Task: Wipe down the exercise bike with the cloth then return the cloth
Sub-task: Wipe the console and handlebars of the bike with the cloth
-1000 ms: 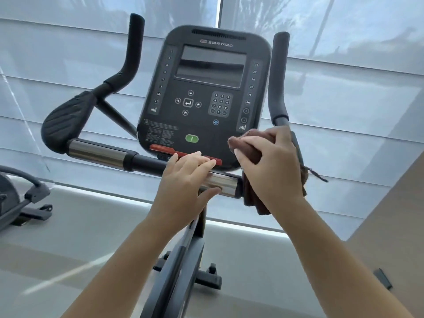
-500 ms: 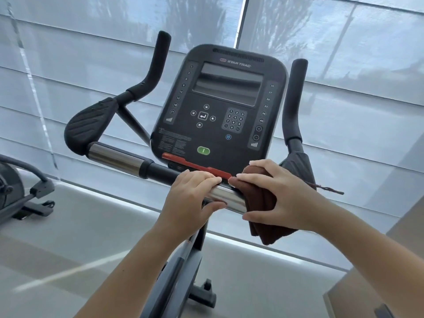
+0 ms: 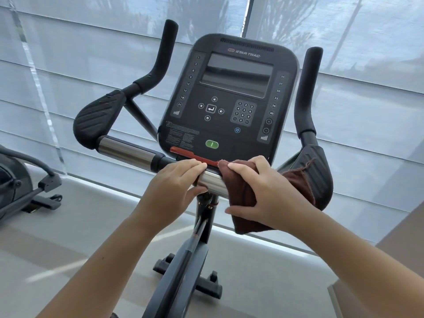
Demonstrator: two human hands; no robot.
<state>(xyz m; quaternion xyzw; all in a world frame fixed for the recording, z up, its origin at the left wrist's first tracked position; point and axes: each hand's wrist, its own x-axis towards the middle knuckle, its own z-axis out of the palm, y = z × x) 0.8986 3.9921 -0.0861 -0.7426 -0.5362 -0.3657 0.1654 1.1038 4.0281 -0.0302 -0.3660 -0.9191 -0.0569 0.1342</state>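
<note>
Head view — you are showing both arms bare from hand to frame edge: left hand (image 3: pixel 174 187) and left forearm (image 3: pixel 110 267), right hand (image 3: pixel 263 191) and right forearm (image 3: pixel 344 249). A small dark spot (image 3: pixel 103 258) is showing on your left forearm; your nails (image 3: pixel 232 165) are appearing plain and rounded.

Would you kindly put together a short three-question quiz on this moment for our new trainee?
1. True or false: the right hand grips a dark brown cloth draped over the shiny steel handlebar tube.
2. The left hand holds: A) the cloth B) the handlebar tube C) nothing.
3. Fill in: the oval button on the black console is ___.
Key: 1 true; 2 B; 3 green.
</note>
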